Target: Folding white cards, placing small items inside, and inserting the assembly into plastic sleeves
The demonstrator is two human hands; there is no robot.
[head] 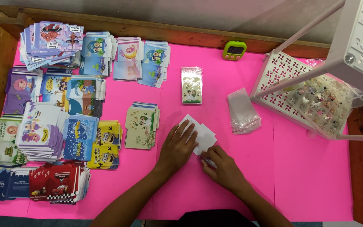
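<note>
Bright, even light falls from above on the pink table cover (299, 168), which glows almost oversaturated. Shadows stay soft and short beside the card stacks (59, 126). The white rack (358, 42) at far right looms blurred and washed out. Corners bend slightly.
</note>
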